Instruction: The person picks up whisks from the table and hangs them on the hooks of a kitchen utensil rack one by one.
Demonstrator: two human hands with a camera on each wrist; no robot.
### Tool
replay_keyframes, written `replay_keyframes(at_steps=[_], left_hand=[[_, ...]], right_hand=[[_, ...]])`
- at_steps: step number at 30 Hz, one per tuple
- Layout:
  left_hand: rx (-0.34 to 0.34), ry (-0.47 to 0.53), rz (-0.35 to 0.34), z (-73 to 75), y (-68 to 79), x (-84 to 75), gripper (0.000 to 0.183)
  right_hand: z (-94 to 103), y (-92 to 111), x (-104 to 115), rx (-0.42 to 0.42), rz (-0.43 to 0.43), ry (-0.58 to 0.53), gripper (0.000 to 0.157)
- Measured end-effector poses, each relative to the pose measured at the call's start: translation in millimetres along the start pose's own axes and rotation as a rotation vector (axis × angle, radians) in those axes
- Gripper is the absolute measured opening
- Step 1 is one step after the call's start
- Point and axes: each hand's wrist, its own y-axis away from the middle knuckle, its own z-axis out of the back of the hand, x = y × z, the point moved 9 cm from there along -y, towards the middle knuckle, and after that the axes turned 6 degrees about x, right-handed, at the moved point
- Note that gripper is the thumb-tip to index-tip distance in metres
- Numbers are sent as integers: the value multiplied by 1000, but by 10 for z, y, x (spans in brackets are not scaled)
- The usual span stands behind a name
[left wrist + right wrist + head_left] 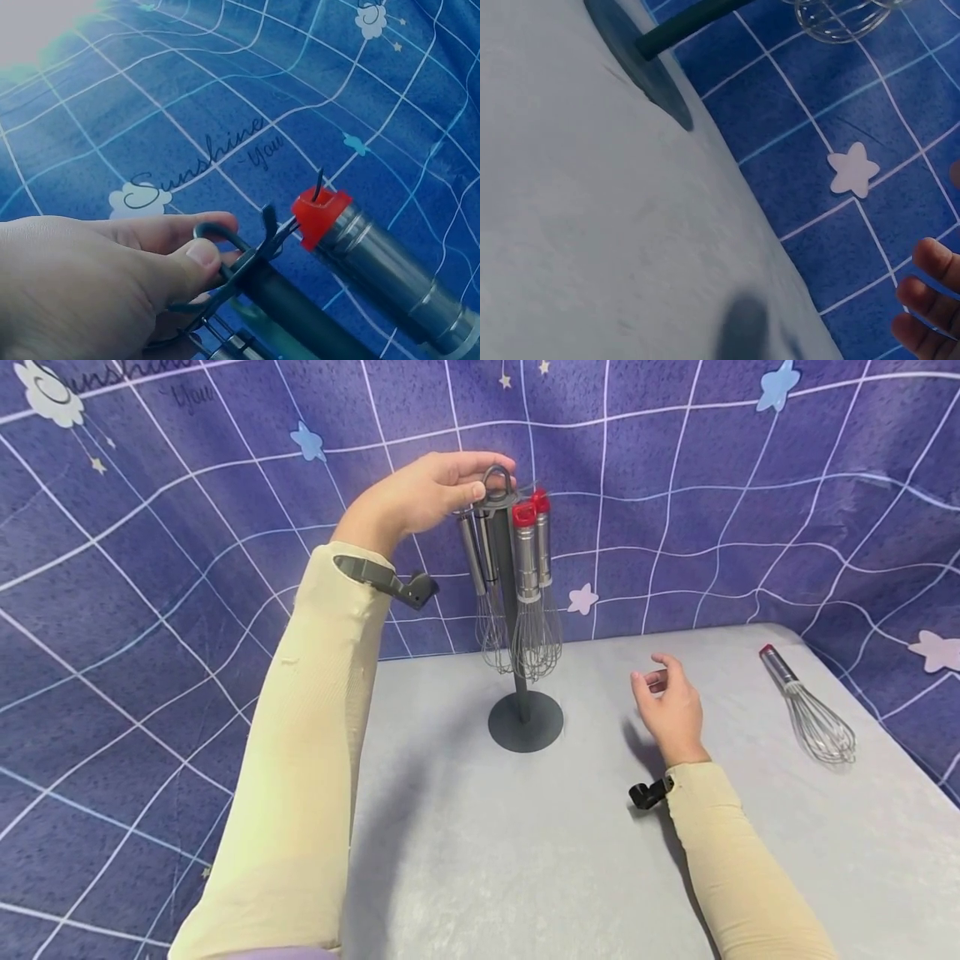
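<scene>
A dark utensil stand (525, 727) with a round base stands on the table, several whisks (528, 560) hanging from its top. My left hand (423, 497) pinches the loop (497, 477) at the top of the stand between thumb and fingers. The left wrist view shows the thumb against that loop (221, 229), beside a red-tipped whisk handle (375, 262). Over the table to the right of the stand, my right hand (675, 710) is held with loosely bent fingers and nothing in it. Only its fingertips (930, 300) show in the right wrist view.
A loose whisk (813, 714) with a red handle end lies near the table's right edge. The grey table (525, 860) meets a blue grid-patterned cloth (675, 527) behind it and on both sides.
</scene>
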Motion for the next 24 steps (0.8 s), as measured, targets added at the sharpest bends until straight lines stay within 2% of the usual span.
replay_keyframes(at_steps=[4,8,12,17,20,24], left_hand=[[-7,-31,-12,28,4,-1,43],[-7,-7,-31,21,-1,8,43],[-13,39,-49,4,-10,13,42],[-26,64,-69,2,-14,4,41],[-38,42,-70,7,-13,2,41],[-60,-3,-64,7,-16,10,41]], right_hand=[[116,-47,-32,-34,-4,4,49],[309,-94,-78,-79,-15,17,49],[576,-132,-112,-138,-27,51,48],[954,-145,-166,-253,-20,89,46],[1166,-143,-223,-318,-28,92,45],[1406,-111,-359,-385,-91,118,44]])
